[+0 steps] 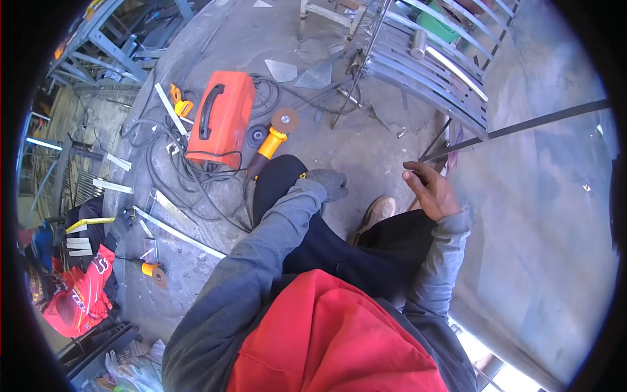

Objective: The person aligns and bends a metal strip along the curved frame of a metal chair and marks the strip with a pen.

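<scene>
Yellow angle grinder with a dark handle and round brown disc (269, 144), lying on the grey concrete floor (356, 147) beside the black-trousered left knee (277, 171).
The left hand in a grey glove (330, 184) is by that knee, fingers curled downward; whether they hold anything I cannot tell. The bare right hand (432, 193) is raised, thumb and forefinger narrowly apart; something small may sit at the tips, unclear here. Beyond it runs a long dark metal bar (522, 127), near a slatted metal bench (428, 101). A red case with a black handle (235, 114) stands among black cables, near the grinder.
</scene>
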`<state>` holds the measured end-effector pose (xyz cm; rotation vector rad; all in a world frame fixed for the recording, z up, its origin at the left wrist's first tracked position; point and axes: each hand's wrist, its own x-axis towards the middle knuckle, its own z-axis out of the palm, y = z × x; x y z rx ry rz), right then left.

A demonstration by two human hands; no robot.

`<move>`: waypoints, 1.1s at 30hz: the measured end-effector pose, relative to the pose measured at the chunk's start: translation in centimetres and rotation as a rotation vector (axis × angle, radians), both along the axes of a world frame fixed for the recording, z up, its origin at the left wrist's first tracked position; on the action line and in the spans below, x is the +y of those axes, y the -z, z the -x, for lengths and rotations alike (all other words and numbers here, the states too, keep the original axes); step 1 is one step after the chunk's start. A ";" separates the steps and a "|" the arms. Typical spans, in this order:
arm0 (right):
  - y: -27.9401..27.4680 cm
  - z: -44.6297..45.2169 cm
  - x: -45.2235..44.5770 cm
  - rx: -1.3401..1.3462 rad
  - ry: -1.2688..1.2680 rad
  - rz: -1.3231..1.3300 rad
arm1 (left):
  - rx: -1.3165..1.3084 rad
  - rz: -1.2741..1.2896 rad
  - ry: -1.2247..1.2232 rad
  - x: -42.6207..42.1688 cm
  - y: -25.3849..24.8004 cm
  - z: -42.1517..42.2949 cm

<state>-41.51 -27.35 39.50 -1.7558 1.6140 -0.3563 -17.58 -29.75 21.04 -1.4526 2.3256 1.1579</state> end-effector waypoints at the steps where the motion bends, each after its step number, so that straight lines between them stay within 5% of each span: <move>1: 0.1 0.0 0.1 -0.009 -0.006 0.021 | -0.056 -0.029 0.042 0.0 0.0 0.0; 9: 1.2 3.3 0.8 -0.134 0.088 -0.113 | 0.164 0.039 -0.071 -1.4 -0.2 1.9; 16: 0.7 5.0 -1.8 0.427 -0.109 -0.098 | 0.496 0.175 -0.164 0.4 -4.6 5.4; 18: -0.9 2.8 -2.8 0.283 -0.114 -0.158 | 0.400 -0.077 -0.086 1.3 -7.1 3.8; 21: -0.3 2.3 -6.6 0.002 -0.122 -0.365 | 0.488 0.184 -0.187 4.6 -6.9 1.3; 23: 2.8 3.2 -8.7 0.117 -0.237 -0.379 | 0.594 0.340 -0.329 7.1 -6.3 -1.2; 24: 3.7 3.9 -9.8 0.260 -0.358 -0.379 | 0.602 0.143 -0.336 6.7 -8.3 -3.8; 27: 12.2 7.3 -12.7 0.083 -0.146 -0.526 | 0.396 0.259 -0.611 6.9 -9.4 -7.8; 28: 16.0 8.5 -13.8 0.096 -0.146 -0.367 | 0.414 0.254 -0.600 7.8 -8.3 -7.6; 30: 22.1 10.5 -17.4 0.117 0.041 -0.303 | 0.118 0.702 -0.838 9.5 -5.8 -7.4; 31: 24.8 11.8 -19.6 0.123 0.165 -0.329 | 0.141 0.696 -0.837 9.7 -5.8 -7.4; 33: 30.7 16.4 -25.4 0.075 -0.003 -0.115 | 0.212 0.538 -0.924 10.3 -6.0 -7.3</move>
